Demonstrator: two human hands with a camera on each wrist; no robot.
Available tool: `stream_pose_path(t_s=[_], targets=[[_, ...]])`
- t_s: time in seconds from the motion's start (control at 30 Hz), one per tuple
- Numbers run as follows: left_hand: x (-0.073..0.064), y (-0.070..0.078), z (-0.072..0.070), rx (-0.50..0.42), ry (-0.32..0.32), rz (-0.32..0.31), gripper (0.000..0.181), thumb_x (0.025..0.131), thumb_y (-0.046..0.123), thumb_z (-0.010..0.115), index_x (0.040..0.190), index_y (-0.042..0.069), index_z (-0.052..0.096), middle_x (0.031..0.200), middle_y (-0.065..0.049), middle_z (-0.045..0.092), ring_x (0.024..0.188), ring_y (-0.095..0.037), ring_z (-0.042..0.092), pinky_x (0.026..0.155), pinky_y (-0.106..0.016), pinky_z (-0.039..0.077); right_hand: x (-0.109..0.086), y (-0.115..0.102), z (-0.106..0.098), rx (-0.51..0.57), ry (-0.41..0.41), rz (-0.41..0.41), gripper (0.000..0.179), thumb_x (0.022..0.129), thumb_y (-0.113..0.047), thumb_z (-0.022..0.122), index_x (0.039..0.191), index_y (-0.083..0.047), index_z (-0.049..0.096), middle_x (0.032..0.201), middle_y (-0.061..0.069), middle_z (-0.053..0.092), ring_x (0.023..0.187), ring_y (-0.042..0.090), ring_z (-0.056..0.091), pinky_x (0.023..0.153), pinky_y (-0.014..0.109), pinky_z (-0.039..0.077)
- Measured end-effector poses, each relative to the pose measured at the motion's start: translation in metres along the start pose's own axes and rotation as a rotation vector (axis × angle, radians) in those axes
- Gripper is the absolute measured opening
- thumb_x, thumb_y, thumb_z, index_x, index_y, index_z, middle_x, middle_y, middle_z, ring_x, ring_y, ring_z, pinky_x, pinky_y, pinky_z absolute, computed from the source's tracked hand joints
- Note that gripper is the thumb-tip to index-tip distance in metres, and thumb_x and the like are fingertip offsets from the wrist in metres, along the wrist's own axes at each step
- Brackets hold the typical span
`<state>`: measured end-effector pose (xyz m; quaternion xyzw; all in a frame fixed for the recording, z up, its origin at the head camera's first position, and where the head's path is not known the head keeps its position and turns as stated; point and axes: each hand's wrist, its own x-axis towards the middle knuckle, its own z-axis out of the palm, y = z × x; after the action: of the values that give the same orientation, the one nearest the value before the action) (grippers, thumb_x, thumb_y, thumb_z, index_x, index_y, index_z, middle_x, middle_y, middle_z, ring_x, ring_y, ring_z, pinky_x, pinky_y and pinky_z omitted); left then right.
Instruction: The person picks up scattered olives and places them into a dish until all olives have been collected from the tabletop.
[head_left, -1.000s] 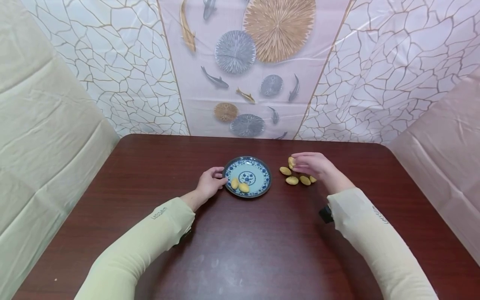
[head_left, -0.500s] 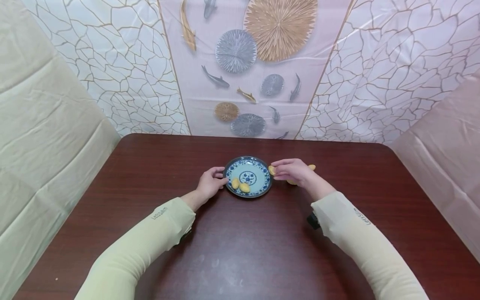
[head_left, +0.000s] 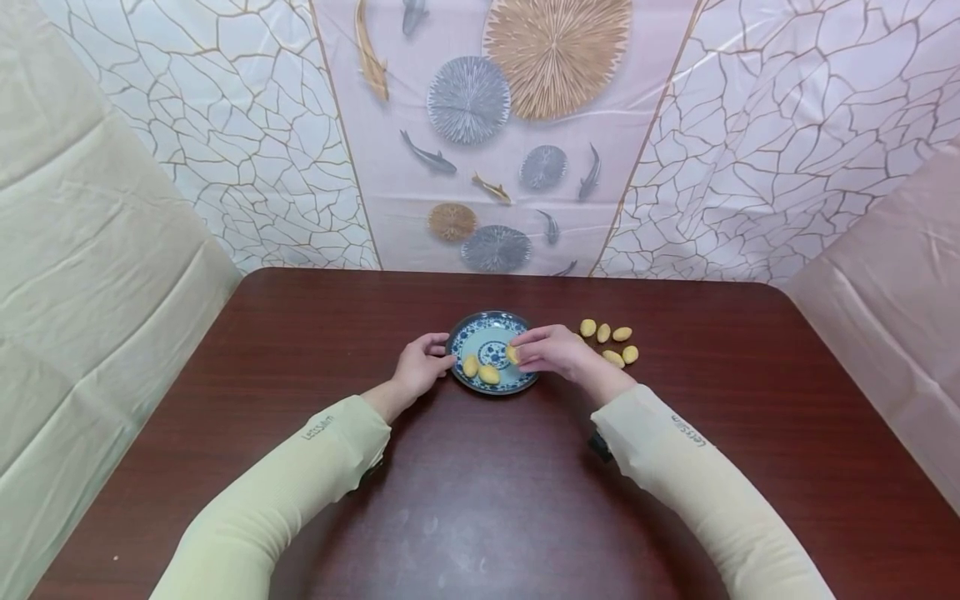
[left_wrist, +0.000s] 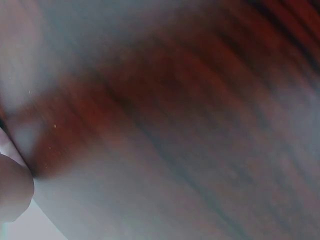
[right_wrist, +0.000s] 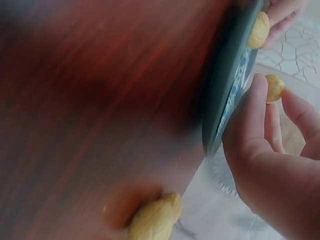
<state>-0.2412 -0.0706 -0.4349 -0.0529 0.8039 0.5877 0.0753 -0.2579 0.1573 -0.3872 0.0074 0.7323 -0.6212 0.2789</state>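
Observation:
A round blue-and-white patterned plate [head_left: 467,335] with a dark rim lies on the table. My left hand [head_left: 420,367] holds its left edge, thumb at the rim. Over the right part of the plate, my right hand [head_left: 553,352] pinches a small yellow oval lump [head_left: 513,355] with a rough skin, like a nut or tiny potato. In the right wrist view that lump [right_wrist: 274,89] sits between thumb and fingertips, above the tilted-looking plate [right_wrist: 222,95]. Two similar lumps [head_left: 489,375] lie on the plate's lower left part. The left wrist view is mostly blurred table.
Several more yellow lumps [head_left: 622,334] lie on the dark wooden table [head_left: 480,500] right of the plate, partly behind my right hand. A patterned cloth backdrop [head_left: 547,233] hangs along the table's far edge, with pale cloth at both sides.
My right hand has moved left from the group of yellow lumps to over the plate, carrying one lump. My left hand has stayed at the plate's edge.

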Motion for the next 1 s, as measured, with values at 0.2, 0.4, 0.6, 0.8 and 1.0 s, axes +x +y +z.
stream_pose_path(t_s=[0.2,0.4,0.6,0.8,1.0], targets=[[0.001,-0.002,0.0,-0.009,0.004,0.004,0.044,0.086,0.005,0.065,0.128,0.003,0.053,0.109,-0.019,0.062,0.081,-0.014,0.061,0.066,-0.022,0.053,0.021,0.017,0.001,-0.032,-0.041,-0.056,0.032,0.083,0.0,0.064,0.114,0.009,0.06,0.084,0.006,0.067,0.071,0.012,0.064,0.075,0.032,0.058],[0.0,-0.002,0.0,-0.009,0.003,0.007,0.044,0.086,0.005,0.065,0.128,0.003,0.054,0.109,-0.018,0.062,0.078,-0.012,0.06,0.065,-0.021,0.052,0.025,0.02,0.007,-0.066,-0.05,-0.039,0.031,0.082,-0.001,0.065,0.112,0.007,0.063,0.093,0.011,0.068,0.073,0.013,0.064,0.076,0.034,0.058],[0.0,-0.001,0.0,-0.01,0.0,0.002,0.043,0.086,0.005,0.065,0.128,0.004,0.054,0.11,-0.018,0.062,0.078,-0.012,0.06,0.066,-0.021,0.052,0.011,0.006,0.02,-0.118,0.002,0.026,0.036,0.086,0.006,0.056,0.121,0.015,0.053,0.087,0.006,0.066,0.07,0.011,0.062,0.075,0.031,0.058],[0.0,0.0,0.0,-0.006,0.002,0.005,0.043,0.086,0.005,0.065,0.128,0.003,0.054,0.11,-0.018,0.062,0.08,-0.013,0.06,0.066,-0.022,0.053,0.01,0.004,0.022,-0.14,-0.002,0.04,0.036,0.087,0.004,0.056,0.121,0.014,0.053,0.085,0.003,0.064,0.067,0.01,0.061,0.074,0.029,0.058],[0.001,-0.001,0.0,-0.009,0.008,0.008,0.043,0.086,0.004,0.065,0.127,0.003,0.054,0.108,-0.018,0.063,0.078,-0.012,0.06,0.065,-0.022,0.053,0.01,0.0,0.021,-0.15,0.019,0.061,0.036,0.088,0.0,0.058,0.122,0.012,0.054,0.075,0.0,0.064,0.066,0.011,0.06,0.072,0.03,0.058]])
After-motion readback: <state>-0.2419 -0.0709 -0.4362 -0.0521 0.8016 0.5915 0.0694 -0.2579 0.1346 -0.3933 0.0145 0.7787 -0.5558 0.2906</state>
